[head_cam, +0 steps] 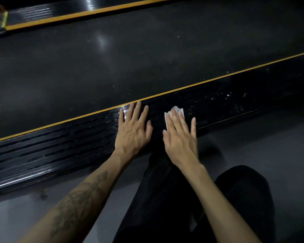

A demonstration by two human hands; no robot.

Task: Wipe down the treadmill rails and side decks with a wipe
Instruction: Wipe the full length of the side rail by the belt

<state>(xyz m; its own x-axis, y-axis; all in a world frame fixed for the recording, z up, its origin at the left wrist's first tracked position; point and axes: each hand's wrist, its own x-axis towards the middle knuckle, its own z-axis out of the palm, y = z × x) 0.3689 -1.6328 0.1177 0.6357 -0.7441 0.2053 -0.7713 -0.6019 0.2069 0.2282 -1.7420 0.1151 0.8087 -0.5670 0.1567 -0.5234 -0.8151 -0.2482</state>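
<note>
The near side deck [60, 151] of the treadmill is a black ribbed strip with a yellow line along its inner edge, running from lower left to upper right. My right hand [181, 135] lies flat on it with straight fingers, pressing a white wipe [177, 110] whose edge shows beyond the fingertips. My left hand [133, 128] rests flat on the same deck just to the left, fingers spread, holding nothing. White specks and smears dot the deck to the right of the wipe.
The dark running belt [130, 58] fills the middle of the view. The far side deck [77, 13] with its yellow stripe runs along the top. Grey floor [253, 142] lies on the near side, where my legs in black trousers [182, 207] are.
</note>
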